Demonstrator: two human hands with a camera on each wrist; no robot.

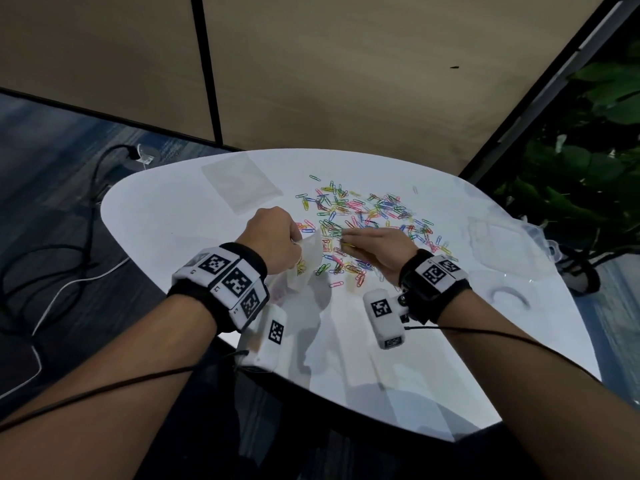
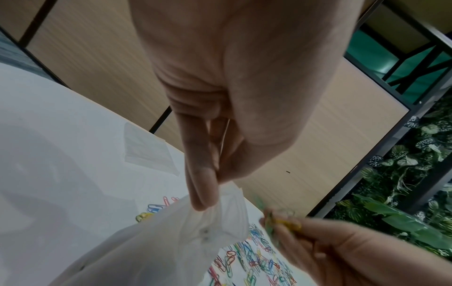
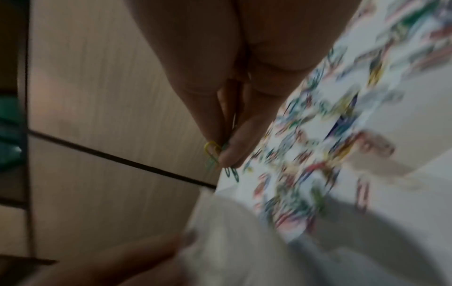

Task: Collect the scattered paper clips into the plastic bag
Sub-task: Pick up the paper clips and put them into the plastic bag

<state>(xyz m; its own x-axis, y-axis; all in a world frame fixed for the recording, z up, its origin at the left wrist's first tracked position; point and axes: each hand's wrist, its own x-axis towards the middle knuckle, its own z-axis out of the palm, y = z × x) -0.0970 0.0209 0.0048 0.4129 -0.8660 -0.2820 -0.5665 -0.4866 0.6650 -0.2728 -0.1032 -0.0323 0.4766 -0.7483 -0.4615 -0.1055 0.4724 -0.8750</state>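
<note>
- Head view: my left hand (image 1: 273, 237) pinches the rim of the plastic bag (image 1: 306, 261), which hangs just above the white table (image 1: 173, 209). My right hand (image 1: 377, 251) pinches a few clips over the scattered paper clips (image 1: 367, 216). A sagging bag mouth could send my drop onto the table.
- Left wrist view: my fingers (image 2: 203, 185) grip only a thin edge of film, which could slip free.
- Right wrist view: the yellow and green clips (image 3: 212, 152) poke loosely past my fingertips (image 3: 232, 152); one could fall short. The picture is blurred.

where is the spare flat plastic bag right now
In the head view the flat clear plastic bag lies on the white table at its far left, beyond the left hand and left of the coloured paper clips.
</note>
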